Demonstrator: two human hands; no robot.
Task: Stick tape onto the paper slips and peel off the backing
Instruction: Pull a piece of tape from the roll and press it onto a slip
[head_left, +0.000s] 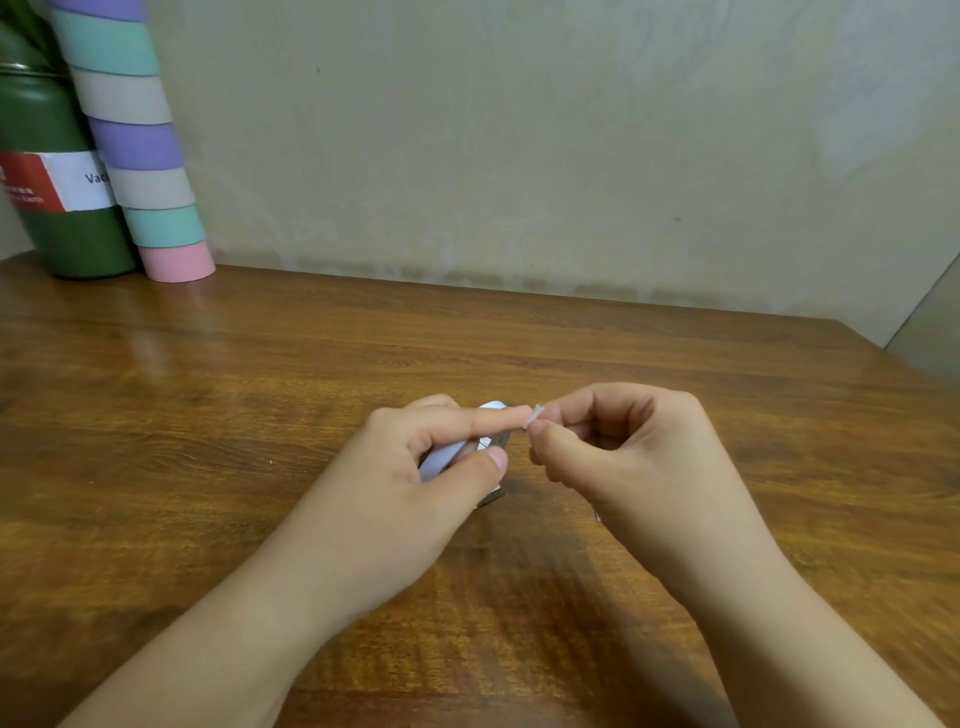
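Above the wooden surface (260, 374), the left hand (431, 467) holds a curled white paper slip (449, 457) between thumb and forefinger. The right hand (623, 441) pinches a tiny white backing tab (535, 414) (barely visible) at the slip's tip.

Green flask (57, 208), pastel striped tube (140, 156), wooden table (260, 374), beige wall (519, 145)

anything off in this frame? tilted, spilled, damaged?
One thing: the tall stack of pastel paper rolls at the back left of the wooden table tilts, its top toward the dark green flask. Nothing spilled or torn. Left hand holds a white paper slip; right hand pinches a small white tab.
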